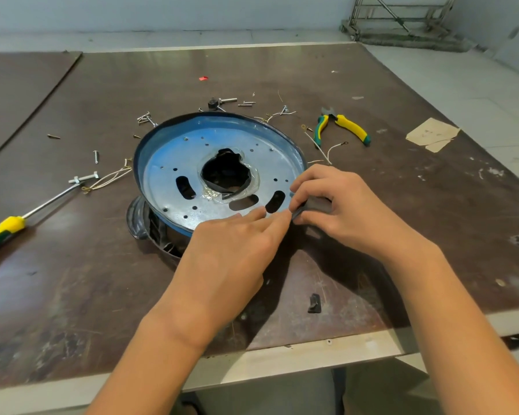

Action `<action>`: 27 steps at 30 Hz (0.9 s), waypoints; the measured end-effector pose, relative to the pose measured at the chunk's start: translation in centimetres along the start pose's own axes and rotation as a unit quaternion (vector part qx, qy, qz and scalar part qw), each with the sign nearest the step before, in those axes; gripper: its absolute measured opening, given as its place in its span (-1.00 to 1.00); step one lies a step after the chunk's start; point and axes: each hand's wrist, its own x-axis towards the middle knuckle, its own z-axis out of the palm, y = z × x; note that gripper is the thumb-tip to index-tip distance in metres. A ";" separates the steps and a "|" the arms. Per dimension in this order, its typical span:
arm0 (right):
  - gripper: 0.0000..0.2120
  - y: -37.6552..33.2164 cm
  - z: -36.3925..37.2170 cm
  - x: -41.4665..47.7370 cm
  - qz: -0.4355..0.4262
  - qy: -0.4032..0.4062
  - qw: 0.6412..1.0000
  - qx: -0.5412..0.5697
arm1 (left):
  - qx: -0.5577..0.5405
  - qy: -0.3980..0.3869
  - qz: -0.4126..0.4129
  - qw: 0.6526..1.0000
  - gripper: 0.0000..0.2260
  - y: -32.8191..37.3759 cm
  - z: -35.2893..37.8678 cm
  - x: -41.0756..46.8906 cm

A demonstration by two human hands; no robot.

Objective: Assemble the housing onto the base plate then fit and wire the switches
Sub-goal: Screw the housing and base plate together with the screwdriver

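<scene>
A round blue-rimmed housing [162, 139] lies tilted on the table with a silver base plate [168, 178] set inside it, pierced by slots and a ragged central hole. At its near right rim my right hand [342, 205] grips a small dark part [318, 205], perhaps a switch. My left hand [237, 241] reaches beside it, fingertips stretched to the part's end and the plate's edge. Another small black switch [314, 304] lies on the table nearer to me. White wires with ring terminals [327, 148] lie right of the housing, more wires [111, 178] to its left.
A yellow-handled screwdriver [27, 214] lies at the left, yellow-green pliers [342, 124] at the right. Screws and bolts [144, 118] are scattered behind and left of the housing. A cardboard scrap [432, 134] sits far right. The table's front edge [282, 357] is close to me.
</scene>
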 end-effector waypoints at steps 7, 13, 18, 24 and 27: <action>-0.76 0.5 0.4 0.0 0.001 -0.010 1.000 0.004 | 0.028 -0.043 -0.029 0.998 -0.58 1.0 -1.0 0.4; -0.75 0.4 0.4 0.0 0.000 -0.030 0.999 -0.023 | 0.015 -0.052 -0.029 0.998 -0.54 1.2 -0.8 0.4; -0.66 0.0 0.2 0.2 0.013 -0.059 0.997 -0.040 | 0.014 -0.068 -0.035 0.997 -0.50 1.5 -0.7 0.4; -0.69 0.2 0.2 0.1 0.011 -0.057 0.998 -0.039 | 0.025 -0.067 -0.058 0.996 -0.40 2.3 -1.0 0.1; -0.75 0.4 0.5 0.1 -0.006 -0.059 0.997 -0.049 | 0.026 -0.054 -0.080 0.995 -0.42 2.6 -1.1 -0.1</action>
